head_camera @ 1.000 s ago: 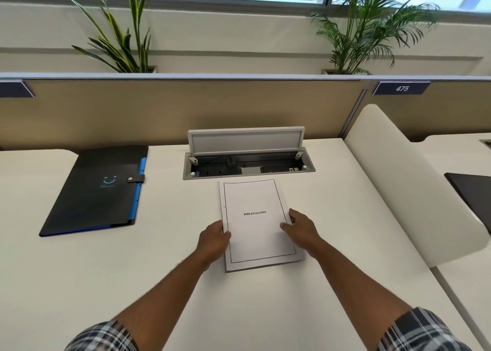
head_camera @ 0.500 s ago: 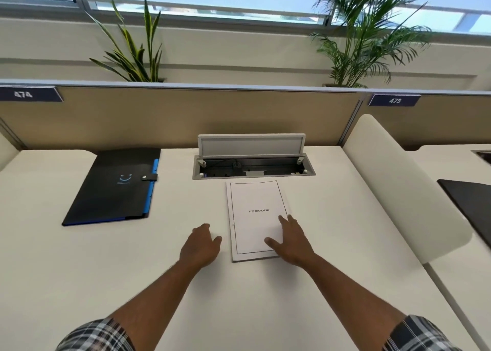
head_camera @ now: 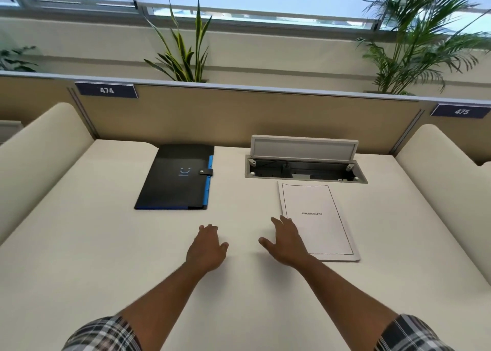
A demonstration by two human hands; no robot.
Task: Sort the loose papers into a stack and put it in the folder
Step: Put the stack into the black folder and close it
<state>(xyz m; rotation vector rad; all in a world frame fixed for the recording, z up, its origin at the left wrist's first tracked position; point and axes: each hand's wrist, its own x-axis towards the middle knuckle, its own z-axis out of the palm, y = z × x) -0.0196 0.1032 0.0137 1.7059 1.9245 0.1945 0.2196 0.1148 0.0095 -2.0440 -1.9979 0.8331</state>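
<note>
Cream desk surface [head_camera: 93, 244] is bounded at 12 o'clock by a tan partition [head_camera: 239, 111]; both sleeves are cut off at the bottom edge, and the title print on the paper stack [head_camera: 318, 218] is too blurred to be read with certainty. The stack is laid flat at 2 o'clock, long axis toward 12, below the open cable box [head_camera: 305, 168]; the closed black folder [head_camera: 175, 178] is well apart at 11 o'clock. Left hand [head_camera: 207, 247] is held empty, fingers loosely spread; right hand [head_camera: 287, 241] is spread, grasping nothing, overlapping the stack's left edge.

On the surface [head_camera: 79, 244] the folder [head_camera: 172, 178] lay at the back left, the open cable box [head_camera: 305, 168] sat to its right, the paper stack [head_camera: 318, 231] lay just before that box, and two plants [head_camera: 183, 50] stood behind the partition [head_camera: 239, 117].
</note>
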